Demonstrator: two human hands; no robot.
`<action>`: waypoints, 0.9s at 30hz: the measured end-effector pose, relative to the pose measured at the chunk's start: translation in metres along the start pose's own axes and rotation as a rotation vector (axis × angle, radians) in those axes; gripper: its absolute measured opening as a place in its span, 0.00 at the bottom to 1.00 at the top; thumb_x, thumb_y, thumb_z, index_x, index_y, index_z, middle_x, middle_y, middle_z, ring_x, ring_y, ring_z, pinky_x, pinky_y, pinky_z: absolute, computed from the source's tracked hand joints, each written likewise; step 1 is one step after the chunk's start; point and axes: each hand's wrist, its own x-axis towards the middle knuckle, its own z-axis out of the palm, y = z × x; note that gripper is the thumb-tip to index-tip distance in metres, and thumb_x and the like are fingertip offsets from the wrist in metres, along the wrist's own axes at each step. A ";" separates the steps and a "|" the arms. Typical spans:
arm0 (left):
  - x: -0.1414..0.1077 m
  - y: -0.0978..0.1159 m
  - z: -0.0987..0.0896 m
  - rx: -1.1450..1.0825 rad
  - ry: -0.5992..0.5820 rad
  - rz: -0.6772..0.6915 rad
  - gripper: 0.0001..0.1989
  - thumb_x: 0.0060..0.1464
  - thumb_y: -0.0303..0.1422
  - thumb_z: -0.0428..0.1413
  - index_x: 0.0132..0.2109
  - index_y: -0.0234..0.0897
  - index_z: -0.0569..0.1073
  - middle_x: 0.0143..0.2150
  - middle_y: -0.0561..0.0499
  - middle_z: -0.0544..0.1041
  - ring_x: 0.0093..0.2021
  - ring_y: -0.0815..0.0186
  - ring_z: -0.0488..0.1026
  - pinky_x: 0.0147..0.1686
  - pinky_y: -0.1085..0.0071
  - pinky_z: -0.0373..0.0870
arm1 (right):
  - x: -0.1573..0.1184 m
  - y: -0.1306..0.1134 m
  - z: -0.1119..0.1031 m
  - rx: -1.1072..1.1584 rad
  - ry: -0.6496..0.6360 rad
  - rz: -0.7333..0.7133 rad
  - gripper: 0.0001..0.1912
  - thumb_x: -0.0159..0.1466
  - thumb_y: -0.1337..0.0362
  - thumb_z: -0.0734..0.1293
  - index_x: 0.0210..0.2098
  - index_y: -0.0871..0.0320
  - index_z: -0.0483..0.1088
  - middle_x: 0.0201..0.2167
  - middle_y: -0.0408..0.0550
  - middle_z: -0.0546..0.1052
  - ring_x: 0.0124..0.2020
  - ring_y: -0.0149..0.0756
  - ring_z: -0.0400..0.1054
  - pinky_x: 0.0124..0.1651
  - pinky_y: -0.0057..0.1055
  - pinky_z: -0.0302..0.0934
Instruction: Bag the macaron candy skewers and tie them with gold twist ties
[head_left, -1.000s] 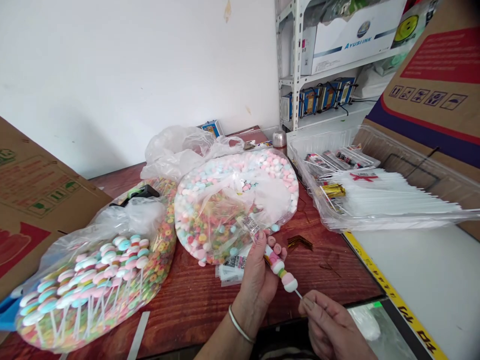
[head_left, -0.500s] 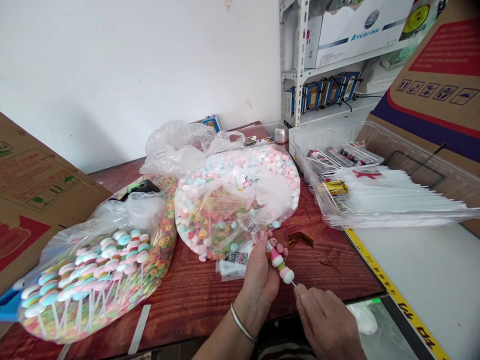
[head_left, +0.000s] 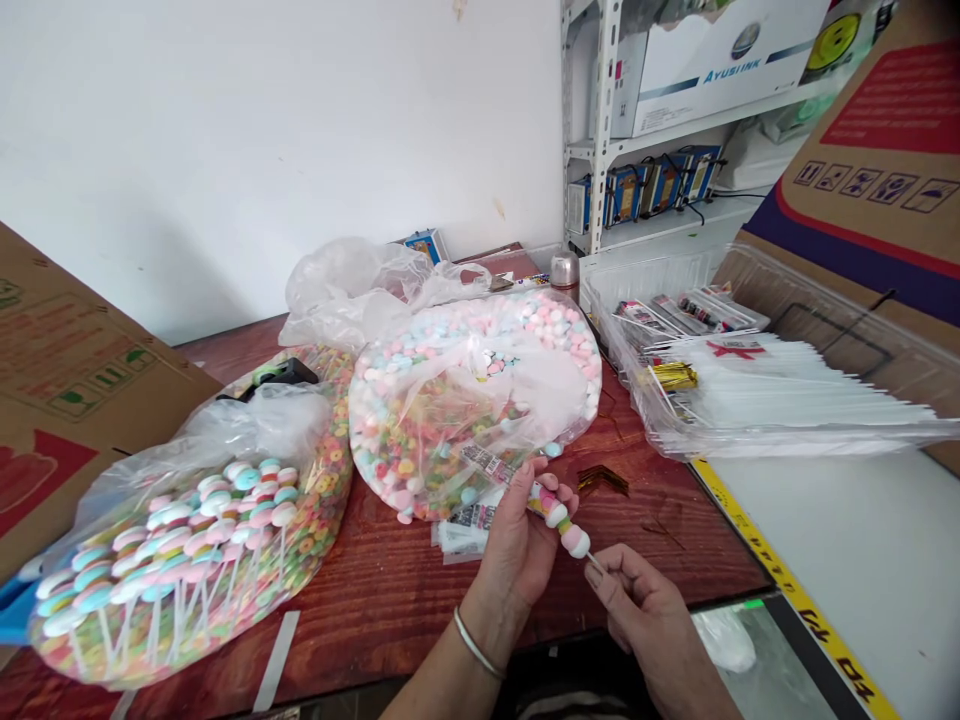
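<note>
Beyond the candy skewer (head_left: 575, 541), marshmallow bag (head_left: 551, 385) (bulging), gold ties (head_left: 604, 479), tray (head_left: 757, 443)

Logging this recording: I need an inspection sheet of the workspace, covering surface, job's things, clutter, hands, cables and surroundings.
Surface: reddish-brown wood-grain table.
Job's things: pastel candy skewer on a thin white stick; printed clear plastic wrapper at its upper end.
Clutter: bent gold-coloured ties; large transparent bag of pink, white and blue candies.
Hands: left hand grips the skewer's upper part; right hand pinches the stick below.
Cables: thin black cables by blue boxes.
Surroundings: plain white wall; white perforated metal shelving; brown printed cardboard at left.
</note>
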 end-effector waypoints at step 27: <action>0.010 0.030 -0.019 0.179 0.168 0.053 0.13 0.55 0.36 0.61 0.44 0.32 0.75 0.45 0.39 0.78 0.43 0.61 0.77 0.46 0.67 0.74 | 0.038 -0.021 0.025 0.468 0.006 0.221 0.26 0.52 0.40 0.72 0.28 0.58 0.66 0.12 0.26 0.52 0.13 0.18 0.36 0.14 0.19 0.38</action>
